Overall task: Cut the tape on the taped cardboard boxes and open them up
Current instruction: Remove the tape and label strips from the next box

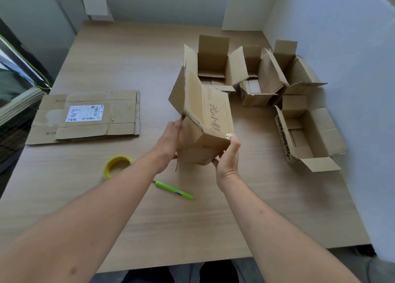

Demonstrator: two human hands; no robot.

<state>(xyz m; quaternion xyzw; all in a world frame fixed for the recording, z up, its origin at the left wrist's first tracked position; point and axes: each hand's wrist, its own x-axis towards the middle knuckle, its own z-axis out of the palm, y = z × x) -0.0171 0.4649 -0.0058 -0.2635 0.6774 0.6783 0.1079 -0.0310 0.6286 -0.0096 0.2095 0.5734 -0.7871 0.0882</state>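
Observation:
I hold a small brown cardboard box [205, 120] tilted above the middle of the table, its top flaps partly lifted and a scrap of clear tape on its near right corner. My left hand [171, 139] grips the box's left side, fingers curled round the edge. My right hand [228, 156] grips its lower right corner, thumb up by the tape. A green utility knife [174, 190] lies on the table just below the box, in neither hand.
Three opened boxes stand at the back right [213, 62], [263, 79], [299, 68], and another lies open at the right [307, 133]. A flattened box with a white label [85, 116] lies at the left. A yellow tape roll [117, 165] sits near my left forearm.

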